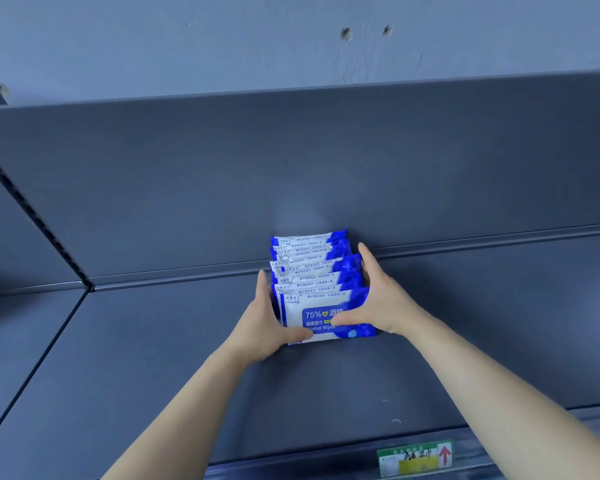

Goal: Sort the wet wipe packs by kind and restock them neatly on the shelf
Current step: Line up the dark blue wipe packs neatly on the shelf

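Fingers (366,258) of left hand (262,327) and right hand (378,299) hold the wipe packs (312,271); rear packs' fronts are hidden.

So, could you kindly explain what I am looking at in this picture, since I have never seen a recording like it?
There is no machine here: these are a person's two bare hands, filmed by one head-worn camera looking forward and down. The dark shelf carries a row of blue-and-white alcohol wipe packs standing one behind another. The left hand grips the row's left side, the right hand its right side, thumbs across the front pack. A price label sits on the shelf's front edge.
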Demonstrator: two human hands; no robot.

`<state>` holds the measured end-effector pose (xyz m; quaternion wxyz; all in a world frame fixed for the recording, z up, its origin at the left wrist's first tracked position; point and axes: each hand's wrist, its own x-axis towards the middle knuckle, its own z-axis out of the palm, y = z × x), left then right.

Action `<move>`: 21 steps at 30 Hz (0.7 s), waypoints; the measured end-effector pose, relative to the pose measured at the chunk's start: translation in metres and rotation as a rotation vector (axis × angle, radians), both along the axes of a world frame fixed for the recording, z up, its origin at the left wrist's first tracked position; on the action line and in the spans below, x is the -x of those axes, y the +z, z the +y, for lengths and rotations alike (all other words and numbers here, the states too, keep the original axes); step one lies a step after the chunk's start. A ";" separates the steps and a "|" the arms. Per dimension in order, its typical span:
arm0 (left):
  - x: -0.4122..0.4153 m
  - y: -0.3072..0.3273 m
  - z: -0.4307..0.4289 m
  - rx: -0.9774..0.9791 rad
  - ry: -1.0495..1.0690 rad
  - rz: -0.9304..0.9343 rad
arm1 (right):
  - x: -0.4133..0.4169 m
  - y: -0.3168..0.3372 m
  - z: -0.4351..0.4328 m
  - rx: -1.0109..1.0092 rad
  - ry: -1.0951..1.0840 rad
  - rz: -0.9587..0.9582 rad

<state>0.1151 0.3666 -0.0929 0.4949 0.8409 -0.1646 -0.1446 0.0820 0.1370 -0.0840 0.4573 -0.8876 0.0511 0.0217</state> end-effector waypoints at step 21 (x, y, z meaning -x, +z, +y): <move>0.029 -0.001 -0.010 0.119 0.146 -0.022 | 0.006 -0.023 -0.004 -0.193 -0.017 -0.039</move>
